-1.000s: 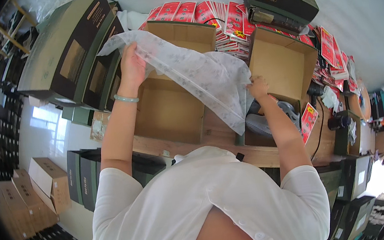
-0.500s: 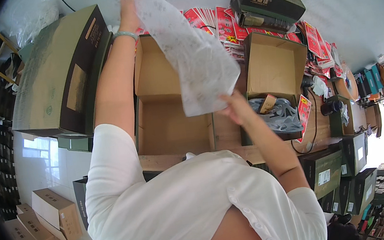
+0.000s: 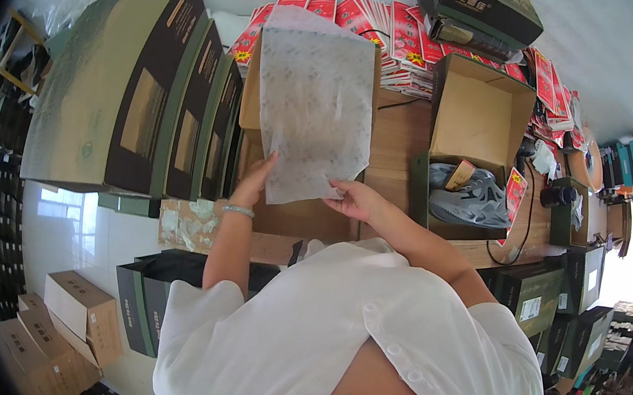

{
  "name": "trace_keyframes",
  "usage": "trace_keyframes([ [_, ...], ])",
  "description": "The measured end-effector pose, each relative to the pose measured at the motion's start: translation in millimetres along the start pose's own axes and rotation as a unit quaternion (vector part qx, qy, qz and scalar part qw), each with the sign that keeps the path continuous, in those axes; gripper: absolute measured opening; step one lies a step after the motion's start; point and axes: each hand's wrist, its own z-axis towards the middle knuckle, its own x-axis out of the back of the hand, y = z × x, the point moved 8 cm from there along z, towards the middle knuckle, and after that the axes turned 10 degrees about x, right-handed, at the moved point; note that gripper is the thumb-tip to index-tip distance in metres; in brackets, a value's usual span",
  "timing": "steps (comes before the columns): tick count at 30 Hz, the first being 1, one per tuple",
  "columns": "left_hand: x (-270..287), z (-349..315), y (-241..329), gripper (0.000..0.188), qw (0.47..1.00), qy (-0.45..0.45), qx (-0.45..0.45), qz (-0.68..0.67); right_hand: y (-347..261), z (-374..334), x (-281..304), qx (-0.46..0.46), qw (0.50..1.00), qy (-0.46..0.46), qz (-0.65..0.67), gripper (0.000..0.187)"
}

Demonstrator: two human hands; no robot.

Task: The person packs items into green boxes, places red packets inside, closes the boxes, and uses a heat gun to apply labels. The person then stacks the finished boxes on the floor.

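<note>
A thin white sheet of wrapping tissue paper [image 3: 317, 109] with a faint print is spread over an open shoe box [image 3: 292, 223] with a bare brown inside. It covers much of the raised lid behind and part of the box. My left hand [image 3: 254, 180] grips the paper's left edge, fingertips at its border. At the near right corner my right hand [image 3: 357, 200] pinches the paper between thumb and fingers. To the right, another open shoe box [image 3: 480, 100] holds grey sneakers [image 3: 465, 202] with a small brown tag.
Red printed cards [image 3: 406, 38] lie in stacks along the back of the wooden table [image 3: 395, 127]. Tall dark green shoe boxes [image 3: 137, 109] stand at the left, and two closed boxes [image 3: 478, 0] at the back right. A black cable [image 3: 525, 230] curls beside the sneakers.
My left hand has come down from the far end of the paper to its near left edge. The paper, earlier hanging twisted in the air, now lies spread across the box.
</note>
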Motion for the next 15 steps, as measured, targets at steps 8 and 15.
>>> trace_keyframes([
  [8, 28.9, -67.1, -10.8, 0.054, 0.984, 0.083, 0.0, -0.155, -24.6, -32.0, 31.0, 0.195, 0.903, 0.105, -0.369, 0.064],
  [15, 80.2, -47.2, -21.9, 0.034, 0.897, 0.309, -0.122, 0.291, -21.8, -60.9, -8.4, 0.359, 0.619, 0.147, -0.683, 0.062],
])
